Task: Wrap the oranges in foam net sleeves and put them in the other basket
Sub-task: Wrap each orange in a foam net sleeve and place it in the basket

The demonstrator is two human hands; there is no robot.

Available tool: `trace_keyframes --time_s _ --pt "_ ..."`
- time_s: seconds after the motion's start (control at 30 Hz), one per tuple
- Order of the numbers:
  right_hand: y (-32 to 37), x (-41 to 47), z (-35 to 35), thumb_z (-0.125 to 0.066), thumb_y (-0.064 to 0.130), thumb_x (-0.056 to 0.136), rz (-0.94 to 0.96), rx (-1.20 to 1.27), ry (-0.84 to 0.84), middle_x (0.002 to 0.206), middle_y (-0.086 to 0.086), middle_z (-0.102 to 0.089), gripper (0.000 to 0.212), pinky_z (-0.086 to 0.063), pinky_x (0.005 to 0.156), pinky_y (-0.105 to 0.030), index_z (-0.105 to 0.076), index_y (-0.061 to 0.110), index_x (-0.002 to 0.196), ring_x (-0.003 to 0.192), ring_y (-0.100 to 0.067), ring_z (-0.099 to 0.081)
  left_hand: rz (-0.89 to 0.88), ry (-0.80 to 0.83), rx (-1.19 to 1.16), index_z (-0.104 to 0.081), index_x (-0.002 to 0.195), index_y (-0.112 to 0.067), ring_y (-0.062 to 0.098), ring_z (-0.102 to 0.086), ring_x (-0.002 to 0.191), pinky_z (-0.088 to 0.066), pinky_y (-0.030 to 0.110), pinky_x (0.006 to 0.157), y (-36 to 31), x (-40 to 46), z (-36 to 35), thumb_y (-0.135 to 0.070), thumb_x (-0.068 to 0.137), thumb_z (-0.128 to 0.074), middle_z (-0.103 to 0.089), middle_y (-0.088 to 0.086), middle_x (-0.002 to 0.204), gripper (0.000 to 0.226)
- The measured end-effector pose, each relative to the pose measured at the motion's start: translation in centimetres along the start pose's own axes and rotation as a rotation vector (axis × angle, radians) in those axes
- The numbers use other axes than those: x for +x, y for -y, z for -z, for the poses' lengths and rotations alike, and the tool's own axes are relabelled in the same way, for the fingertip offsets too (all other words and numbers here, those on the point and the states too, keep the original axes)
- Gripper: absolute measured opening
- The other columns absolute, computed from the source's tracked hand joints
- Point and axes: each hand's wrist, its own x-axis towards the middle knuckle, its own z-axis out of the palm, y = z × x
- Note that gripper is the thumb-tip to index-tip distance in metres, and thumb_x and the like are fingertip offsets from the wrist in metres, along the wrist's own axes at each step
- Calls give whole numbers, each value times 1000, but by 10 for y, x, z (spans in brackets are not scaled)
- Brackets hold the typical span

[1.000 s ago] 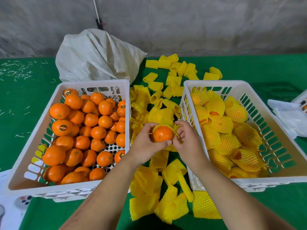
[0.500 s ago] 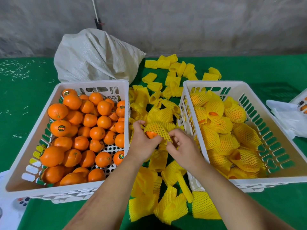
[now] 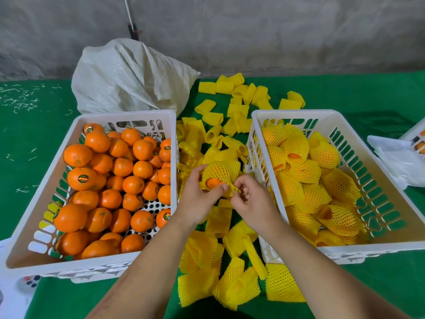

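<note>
Between the two baskets, my left hand (image 3: 199, 196) holds an orange (image 3: 212, 182) that is mostly covered by a yellow foam net sleeve (image 3: 222, 170); only its near end shows. My right hand (image 3: 254, 199) pinches the sleeve's near edge beside it. The white basket on the left (image 3: 128, 116) is full of bare oranges (image 3: 122, 180). The white basket on the right (image 3: 296, 115) holds several sleeved oranges (image 3: 305, 171).
Loose yellow sleeves (image 3: 230, 261) lie on the green table between the baskets and behind them (image 3: 239, 97). A white woven sack (image 3: 128, 77) sits at the back left. White paper (image 3: 400, 162) lies at the right edge, and a grey wall stands behind.
The sleeve has been pulled over the orange, which was bare a second ago. Both hands stayed between the baskets, working the net down around the fruit.
</note>
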Motion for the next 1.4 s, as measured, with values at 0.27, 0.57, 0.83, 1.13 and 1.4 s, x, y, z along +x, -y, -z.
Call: trace_keyframes --time_s 0.27,0.57,0.83,1.13,1.4 --pt "5 -4 1 -61 36 86 -120 94 175 75 24 -56 13 -41 58 -16 -51 38 95 64 -1 -54 -164 -112 158 -48 142 -22 0 -55 116 -55 26 90 -1 -1 1 -19 84 -87 -56 -1 130 70" --pt "9 12 8 -83 69 70 -611 858 201 140 5 -62 79 -53 103 -54 -49 47 138 127 -21 -63 -255 138 313 -44 150 -40 -2 -42 124 -46 39 109 -5 -12 0 -14 83 -86 -40 -8 128 83" --pt "6 15 14 -87 40 78 -645 1027 53 136 -6 -66 78 -58 86 -38 -48 33 145 120 -32 -68 -259 70 138 -68 123 -29 22 -70 101 -60 26 82 -5 -10 2 -1 101 -63 -64 4 114 36" --pt "6 19 16 -96 42 67 -541 984 25 129 -6 -71 84 -57 80 -28 -57 24 138 111 -23 -72 -311 -15 185 -66 109 -34 8 -63 88 -49 16 74 -6 -13 0 -6 96 -71 -65 2 105 32" --pt "5 16 15 -80 29 86 -492 985 95 138 -10 -66 71 -57 93 -31 -48 16 148 122 -25 -66 -5 234 20 -54 126 -38 11 -63 109 -52 26 92 -11 -18 -3 -54 85 -70 -58 -13 118 47"
